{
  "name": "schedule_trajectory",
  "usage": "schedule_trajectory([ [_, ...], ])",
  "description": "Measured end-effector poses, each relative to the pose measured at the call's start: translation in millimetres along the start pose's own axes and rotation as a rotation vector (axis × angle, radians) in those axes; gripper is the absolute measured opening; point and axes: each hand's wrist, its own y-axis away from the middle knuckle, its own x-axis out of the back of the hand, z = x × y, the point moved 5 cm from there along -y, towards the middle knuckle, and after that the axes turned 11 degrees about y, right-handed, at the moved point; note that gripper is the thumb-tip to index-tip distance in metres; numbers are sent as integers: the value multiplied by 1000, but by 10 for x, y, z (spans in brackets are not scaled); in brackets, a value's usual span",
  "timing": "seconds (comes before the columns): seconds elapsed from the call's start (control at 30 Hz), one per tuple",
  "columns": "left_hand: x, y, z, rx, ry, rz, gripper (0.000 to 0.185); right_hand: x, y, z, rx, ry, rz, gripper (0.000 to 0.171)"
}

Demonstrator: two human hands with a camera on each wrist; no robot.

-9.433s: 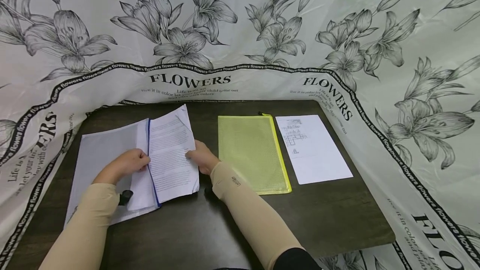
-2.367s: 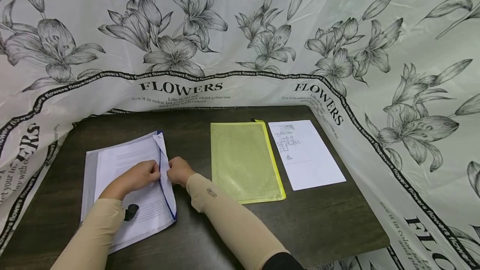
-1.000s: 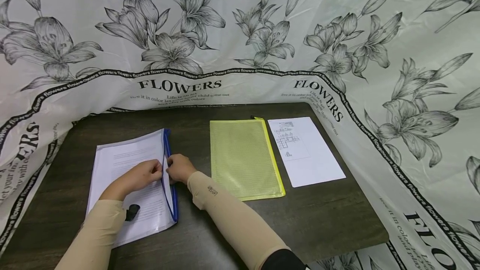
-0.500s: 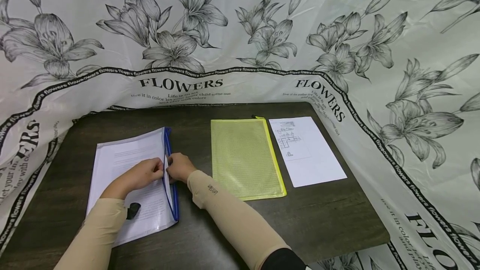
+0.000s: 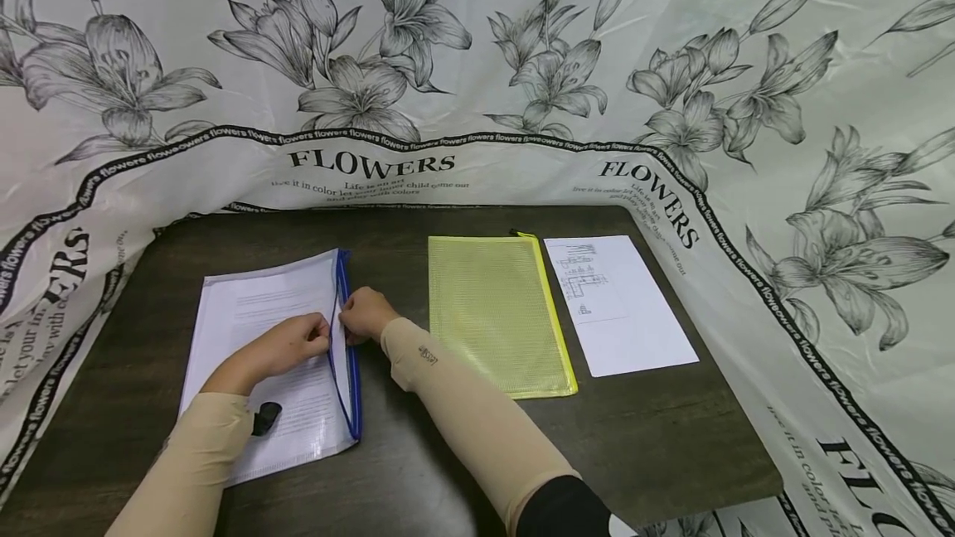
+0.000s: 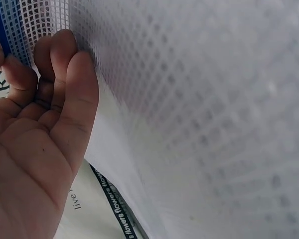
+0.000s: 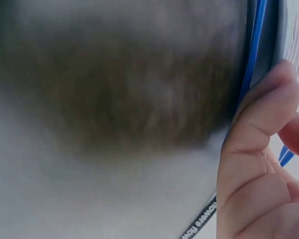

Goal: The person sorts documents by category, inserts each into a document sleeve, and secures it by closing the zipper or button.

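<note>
A translucent white mesh zip pouch [image 5: 254, 282] with blue edging lies on the left of the table, printed papers [image 5: 279, 298] showing through it. Its blue-edged opening faces right and gapes. My left hand [image 5: 287, 346] pinches the upper layer's blue edge; in the left wrist view, its thumb and curled fingers [image 6: 79, 94] meet at the mesh beside the blue strip. On the opposite side of the opening, my right hand [image 5: 366, 315] grips the other blue edge [image 7: 253, 50], its thumb and fingers bent around it in the right wrist view. White paper edges show between the two hands.
Right of the pouch lies a yellow mesh zip pouch [image 5: 496, 313], then a white sheet [image 5: 634, 313] with a printed diagram. All rest on a dark wooden table [image 5: 649, 446]. Flower-printed white cloth [image 5: 522, 40] hangs around its back and sides.
Earlier, the papers stuck out to the right of the blue edge; now they lie inside the pouch. The right hand has moved left to the opening. Over the last second both hands barely move.
</note>
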Motion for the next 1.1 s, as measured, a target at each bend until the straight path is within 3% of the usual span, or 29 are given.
schedule_trajectory([
  [0.2, 23, 25, -62, -2, 46, -8, 3, 72, -271, -63, 11, 121, 4, 37],
  [0.3, 30, 34, -88, -13, 58, -5, 3, 119, -447, -94, 2, 189, 48, 11],
  [0.33, 31, 34, -96, -14, 58, -2, 4, 140, -497, -103, -9, 201, 63, 12],
  [0.47, 32, 26, -124, -4, 56, 13, 4, 217, -670, -112, -57, 198, 110, 59],
  [0.63, 17, 14, -158, 1, 66, 22, 3, 287, -824, -124, -55, 337, 142, 61],
  [0.83, -5, -10, -171, -19, 83, 15, 5, 313, -961, -99, -9, 433, 161, 51],
  [1.0, 11, -12, -217, 1, 90, 9, 6, 315, -1035, -135, 39, 447, 176, 27],
  [1.1, 28, -6, -240, 15, 92, 10, 6, 308, -1055, -189, 40, 495, 191, 23],
])
